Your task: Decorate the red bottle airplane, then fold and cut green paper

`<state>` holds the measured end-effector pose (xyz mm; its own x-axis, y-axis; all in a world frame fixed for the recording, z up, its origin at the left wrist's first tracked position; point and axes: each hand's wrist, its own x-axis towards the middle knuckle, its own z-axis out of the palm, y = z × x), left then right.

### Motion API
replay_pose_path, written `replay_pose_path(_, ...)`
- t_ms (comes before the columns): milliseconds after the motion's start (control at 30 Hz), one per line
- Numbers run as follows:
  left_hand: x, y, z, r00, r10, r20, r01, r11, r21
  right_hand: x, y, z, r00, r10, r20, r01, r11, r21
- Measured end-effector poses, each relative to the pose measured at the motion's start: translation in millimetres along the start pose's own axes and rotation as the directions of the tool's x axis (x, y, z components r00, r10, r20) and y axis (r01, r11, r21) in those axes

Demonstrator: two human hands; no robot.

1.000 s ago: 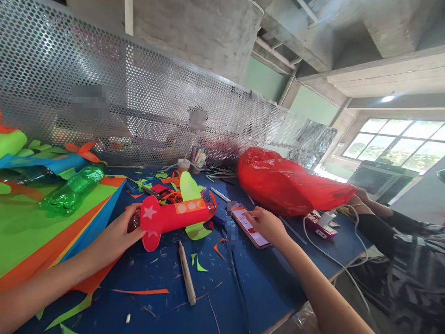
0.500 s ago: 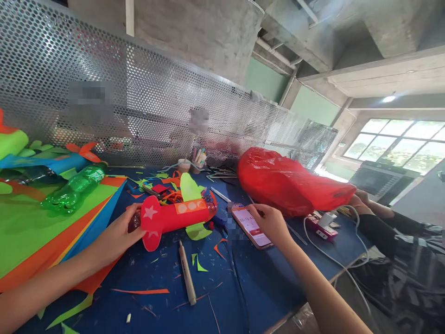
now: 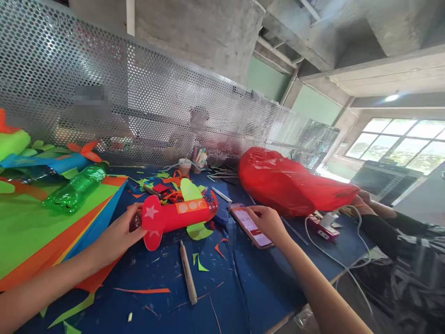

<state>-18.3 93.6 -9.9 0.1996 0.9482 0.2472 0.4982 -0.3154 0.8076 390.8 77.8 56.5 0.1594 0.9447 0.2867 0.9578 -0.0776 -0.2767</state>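
My left hand (image 3: 121,232) is closed round the dark bottom end of a red paper-covered bottle craft (image 3: 170,216), shaped like a plane or rocket. Red end pieces with pale stars, lime-green fins and an orange strip with circles decorate it. It lies on its side over the blue table (image 3: 274,283). My right hand (image 3: 267,222) hovers at or touches the screen of a smartphone (image 3: 248,222) with a timer showing. Its fingers are curled together, with nothing visible in them. A tan marker (image 3: 188,273) lies in front of the craft.
Coloured paper sheets (image 3: 28,236) and a green bottle (image 3: 78,188) lie at left. A big red plastic bag (image 3: 278,181) stands at right, near a power strip (image 3: 323,229) with a white cable. Paper scraps litter the table; a perforated metal panel (image 3: 160,102) borders the back.
My right fingers have shifted slightly over the phone screen, covering a bit more of its timer. The left hand and the bottle craft have hardly moved; the camera view shifted slightly.
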Motion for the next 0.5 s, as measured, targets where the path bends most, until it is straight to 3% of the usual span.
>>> replay_pose_path(67,1.1,-3.7,1.1,1.000,-0.001,-0.016,0.001,1.000,0.001,-8.4,-11.9,-5.1,0.997,-0.071,0.040,0.068,0.995,0.074)
replay_pose_path(100,1.6,-5.8,1.6,1.000,-0.003,-0.025,0.003,1.000,0.001,-15.5,-20.8,-8.1,0.976,-0.187,0.108,0.163,0.966,0.201)
replay_pose_path(167,2.4,-9.1,2.2,0.999,-0.011,-0.036,0.012,1.000,0.003,-34.6,-43.8,-14.0,0.861,-0.418,0.290,0.281,0.866,0.414)
replay_pose_path(233,2.4,-10.2,2.3,0.999,-0.016,-0.042,0.017,1.000,0.011,-57.4,-70.6,-18.5,0.698,-0.581,0.418,0.361,0.790,0.495)
replay_pose_path(300,2.0,-8.4,1.6,0.999,-0.017,-0.035,0.018,1.000,0.022,-78.3,-96.2,-20.1,0.557,-0.701,0.445,0.520,0.712,0.472)
replay_pose_path(400,0.9,-2.5,0.0,1.000,-0.015,-0.003,0.015,0.999,0.028,-97.2,-122.7,-16.2,0.486,-0.755,0.440,0.740,0.623,0.252)
replay_pose_path(500,0.3,3.3,-0.9,0.999,-0.035,-0.008,0.035,0.999,0.039,-101.7,-131.7,-8.6,0.390,-0.831,0.396,0.881,0.462,0.103)
